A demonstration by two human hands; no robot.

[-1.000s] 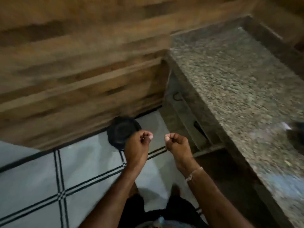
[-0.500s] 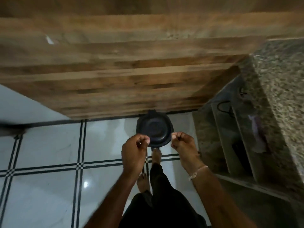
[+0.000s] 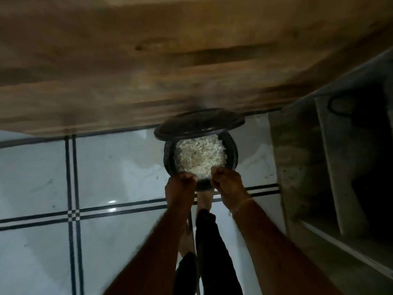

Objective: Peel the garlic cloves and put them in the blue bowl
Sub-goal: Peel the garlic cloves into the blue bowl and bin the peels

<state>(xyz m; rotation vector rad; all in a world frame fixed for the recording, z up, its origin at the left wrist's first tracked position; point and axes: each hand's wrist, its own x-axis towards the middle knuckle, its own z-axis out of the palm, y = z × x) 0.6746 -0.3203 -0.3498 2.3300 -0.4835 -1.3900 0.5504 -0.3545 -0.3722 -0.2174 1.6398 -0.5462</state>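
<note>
Nearest you, both forearms reach out over your dark trouser legs, and one bare foot point(image 3: 203, 200) is planted right at the near base of the black pedal bin point(image 3: 168, 155), likely pressing its pedal, though the pedal itself is hidden. Just beyond it, your left hand point(image 3: 180, 184) and right hand point(image 3: 225, 179) hover side by side over the bin's near rim. They are close but not touching, and each has its fingers bunched tight against the thumb. Blur makes it impossible to tell whether any skin is pinched inside them. What has just changed is the bin. Half a second ago its lid point(image 3: 200, 122) lay shut and flat; now it is tipped up at the far side, exposing a heap of pale garlic peels point(image 3: 200, 156). Your hands have also moved forward from short of the bin to above its opening. This looks like waste disposal, not peeling. No clove and no blue bowl are in view, so that part of the job is waiting elsewhere. Beyond the bin, the wooden panel point(image 3: 148, 60) fills the far side, with stone shelving point(image 3: 302, 158) on the right.
</note>
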